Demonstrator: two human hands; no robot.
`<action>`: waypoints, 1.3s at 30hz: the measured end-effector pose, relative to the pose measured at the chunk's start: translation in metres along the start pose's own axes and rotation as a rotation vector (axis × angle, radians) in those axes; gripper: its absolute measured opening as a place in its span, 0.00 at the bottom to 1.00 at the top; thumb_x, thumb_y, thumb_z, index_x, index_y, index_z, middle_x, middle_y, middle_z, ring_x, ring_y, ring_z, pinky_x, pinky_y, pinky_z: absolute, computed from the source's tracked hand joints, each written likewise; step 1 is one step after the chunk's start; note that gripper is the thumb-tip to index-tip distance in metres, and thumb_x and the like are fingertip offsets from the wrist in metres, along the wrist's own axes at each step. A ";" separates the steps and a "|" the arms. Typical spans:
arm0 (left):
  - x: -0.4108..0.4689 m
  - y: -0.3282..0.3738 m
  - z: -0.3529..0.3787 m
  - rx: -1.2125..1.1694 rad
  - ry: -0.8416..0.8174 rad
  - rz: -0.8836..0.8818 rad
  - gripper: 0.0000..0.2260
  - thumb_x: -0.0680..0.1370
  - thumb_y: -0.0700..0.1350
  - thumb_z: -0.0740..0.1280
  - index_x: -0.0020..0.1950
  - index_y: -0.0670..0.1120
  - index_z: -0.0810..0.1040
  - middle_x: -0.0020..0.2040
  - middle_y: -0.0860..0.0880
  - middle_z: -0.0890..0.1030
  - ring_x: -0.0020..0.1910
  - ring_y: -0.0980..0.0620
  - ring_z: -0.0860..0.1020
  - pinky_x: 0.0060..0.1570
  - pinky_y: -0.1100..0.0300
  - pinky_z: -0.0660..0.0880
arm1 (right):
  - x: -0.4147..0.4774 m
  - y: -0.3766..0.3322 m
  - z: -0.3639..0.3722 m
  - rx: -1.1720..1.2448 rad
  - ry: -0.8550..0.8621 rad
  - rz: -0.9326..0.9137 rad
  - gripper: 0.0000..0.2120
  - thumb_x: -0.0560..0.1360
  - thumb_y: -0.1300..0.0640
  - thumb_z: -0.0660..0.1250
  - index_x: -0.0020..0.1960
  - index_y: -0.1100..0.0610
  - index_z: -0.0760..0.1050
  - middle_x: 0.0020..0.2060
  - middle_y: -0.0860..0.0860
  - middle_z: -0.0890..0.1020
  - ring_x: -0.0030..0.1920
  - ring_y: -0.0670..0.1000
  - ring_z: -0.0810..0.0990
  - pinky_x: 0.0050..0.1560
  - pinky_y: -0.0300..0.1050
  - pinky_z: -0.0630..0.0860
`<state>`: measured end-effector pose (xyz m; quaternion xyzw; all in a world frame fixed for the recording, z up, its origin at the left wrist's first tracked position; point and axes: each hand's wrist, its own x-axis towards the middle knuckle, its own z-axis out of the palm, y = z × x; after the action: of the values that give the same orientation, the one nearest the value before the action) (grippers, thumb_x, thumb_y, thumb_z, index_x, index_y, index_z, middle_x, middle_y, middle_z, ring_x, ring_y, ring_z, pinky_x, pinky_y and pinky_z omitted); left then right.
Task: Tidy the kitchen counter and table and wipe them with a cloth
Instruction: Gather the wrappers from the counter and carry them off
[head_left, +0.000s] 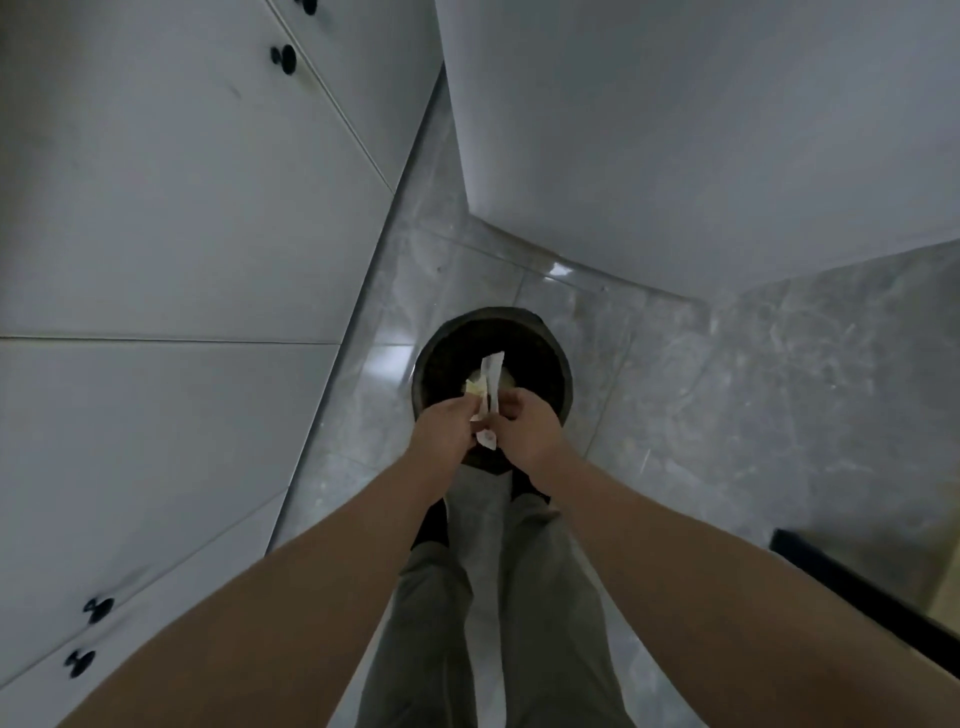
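I look straight down at a round dark bin (452, 332) on the grey tiled floor. Both my hands hover over its mouth. My left hand (444, 428) holds small yellowish scraps (475, 388) and touches a long white wrapper (491, 384). My right hand (524, 431) has its fingers curled against the same wrapper, which sticks up between the two hands. A pale piece of rubbish lies inside the bin, mostly hidden by the wrapper.
White cabinet doors (182, 208) with black knobs (283, 58) stand at the left. A white wall or panel (701, 130) rises at the back right. My legs and feet are below the hands. A dark edge (857, 597) runs at the lower right.
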<state>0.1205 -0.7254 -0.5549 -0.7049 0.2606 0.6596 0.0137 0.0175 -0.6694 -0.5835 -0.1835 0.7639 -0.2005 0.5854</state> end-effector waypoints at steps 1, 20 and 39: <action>0.006 -0.003 -0.003 0.046 -0.002 -0.001 0.09 0.79 0.43 0.62 0.44 0.43 0.79 0.42 0.42 0.80 0.42 0.45 0.77 0.46 0.53 0.74 | 0.008 0.004 0.000 -0.079 -0.005 0.001 0.08 0.79 0.59 0.66 0.57 0.57 0.79 0.51 0.52 0.84 0.52 0.52 0.82 0.56 0.50 0.78; -0.148 0.053 -0.034 0.015 0.017 0.188 0.08 0.83 0.41 0.62 0.58 0.43 0.80 0.46 0.47 0.82 0.44 0.50 0.81 0.44 0.59 0.76 | -0.110 -0.047 -0.066 0.196 0.190 0.048 0.04 0.74 0.55 0.68 0.45 0.47 0.82 0.50 0.54 0.86 0.52 0.56 0.84 0.57 0.56 0.81; -0.412 0.091 -0.097 0.172 -0.253 0.804 0.07 0.81 0.38 0.63 0.50 0.45 0.82 0.43 0.48 0.83 0.37 0.53 0.79 0.37 0.61 0.71 | -0.422 -0.156 -0.062 0.583 0.437 -0.528 0.05 0.80 0.64 0.66 0.46 0.60 0.80 0.40 0.55 0.85 0.37 0.48 0.83 0.45 0.44 0.78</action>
<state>0.1774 -0.6957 -0.1267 -0.4569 0.5649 0.6697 -0.1539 0.0689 -0.5789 -0.1414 -0.1527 0.7083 -0.5838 0.3663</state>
